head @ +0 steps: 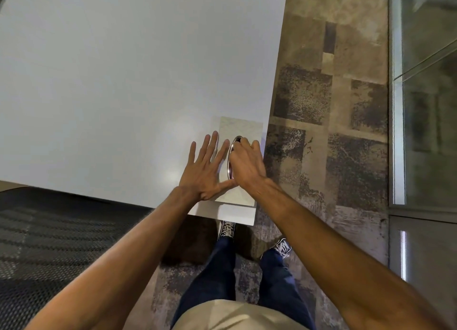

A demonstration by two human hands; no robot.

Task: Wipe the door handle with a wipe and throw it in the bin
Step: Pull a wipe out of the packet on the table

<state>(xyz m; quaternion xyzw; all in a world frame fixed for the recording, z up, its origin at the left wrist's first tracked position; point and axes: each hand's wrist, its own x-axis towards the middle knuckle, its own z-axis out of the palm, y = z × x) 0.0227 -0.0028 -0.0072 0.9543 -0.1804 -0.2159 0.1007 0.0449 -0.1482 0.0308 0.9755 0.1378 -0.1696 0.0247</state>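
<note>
Dark woven mesh surface: ribbed, coarse texture, lower left, cut off by the frame edge

Smooth white flat door panel: matte with a soft glare patch near the hands; upper corner cut off

Left hand: fully open, fingers spread, palm flat against the door, thumb reaching onto the pale brushed rectangular backplate; holds nothing

Curved polished chrome door handle: mounted on the backplate near the door's free edge; only its left arc and top end show, the rest hidden under the right hand

Right hand: curled closed over the handle, knuckles up; whether a wipe lies under the fingers cannot be told

Mottled brown-grey patchwork carpet: worn blocks and stripes

Glass partition with metal frame: far right, reflective, contents unclear
</note>
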